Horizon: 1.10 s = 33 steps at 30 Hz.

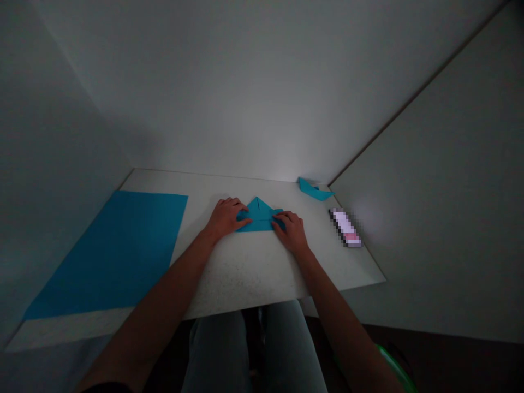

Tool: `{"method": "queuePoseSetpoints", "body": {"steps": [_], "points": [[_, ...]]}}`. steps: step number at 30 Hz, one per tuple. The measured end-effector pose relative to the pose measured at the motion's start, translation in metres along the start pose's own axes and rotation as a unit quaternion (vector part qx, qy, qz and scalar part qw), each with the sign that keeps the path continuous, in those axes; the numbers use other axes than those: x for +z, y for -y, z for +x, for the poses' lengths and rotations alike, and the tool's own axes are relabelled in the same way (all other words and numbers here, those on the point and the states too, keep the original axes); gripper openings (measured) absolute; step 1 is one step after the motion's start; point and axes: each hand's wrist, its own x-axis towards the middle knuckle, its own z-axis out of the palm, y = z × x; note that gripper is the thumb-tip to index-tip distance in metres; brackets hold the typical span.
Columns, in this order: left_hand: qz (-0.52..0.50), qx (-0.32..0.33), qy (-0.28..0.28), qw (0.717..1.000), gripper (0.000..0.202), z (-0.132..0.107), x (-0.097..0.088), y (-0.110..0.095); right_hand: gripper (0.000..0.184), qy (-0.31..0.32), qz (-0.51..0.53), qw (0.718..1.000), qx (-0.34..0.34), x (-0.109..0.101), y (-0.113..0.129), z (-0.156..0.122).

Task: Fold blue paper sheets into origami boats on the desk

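Note:
A blue sheet of paper, folded into a pointed hat-like shape (260, 214), lies on the white table with its peak toward the back wall. A straight band runs along its near edge, and a short dark line shows below the peak. My left hand (228, 217) grips the left end, thumb on the near band and fingers over the far side. At the right end, my right hand (291, 229) holds the paper in the same way, thumb and fingers closed on it. Both corners of the paper are partly hidden under my fingers.
A large flat blue sheet (110, 251) covers the left of the table (245, 273). At the back right sits a folded blue paper boat (314, 190). Nearer along the right edge lies a phone (346, 227) with its screen lit. Walls enclose the back and sides.

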Motion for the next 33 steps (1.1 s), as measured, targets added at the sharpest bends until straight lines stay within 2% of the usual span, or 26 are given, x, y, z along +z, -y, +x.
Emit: {"method": "queuePoseSetpoints", "body": {"steps": [3,5,13,19,24,28,33], "points": [[0.021,-0.056,-0.014,0.998,0.051,-0.001,0.0,-0.002,0.024,-0.002,0.004,1.0,0.019,0.001,0.0,0.001],[0.029,-0.082,-0.011,0.996,0.054,-0.001,-0.001,-0.005,0.022,-0.005,0.006,1.0,0.024,0.002,-0.001,0.003],[-0.001,-0.126,0.023,0.992,0.04,0.001,-0.003,-0.016,0.025,-0.007,0.016,0.999,0.031,0.002,-0.001,0.005],[-0.04,-0.116,0.021,0.992,0.031,0.002,0.001,-0.014,0.036,-0.012,0.036,0.999,0.032,0.007,-0.006,0.005],[-0.107,-0.108,-0.023,0.988,0.011,0.004,0.004,-0.006,0.053,-0.008,0.046,0.998,0.032,0.014,-0.02,0.035],[-0.18,-0.093,-0.067,0.977,0.01,0.006,0.003,0.001,0.046,0.025,0.07,0.997,-0.013,0.019,-0.031,0.06],[-0.213,-0.069,-0.126,0.967,0.011,0.006,0.003,0.005,0.033,0.044,0.137,0.988,-0.052,0.019,-0.039,0.069]]}}
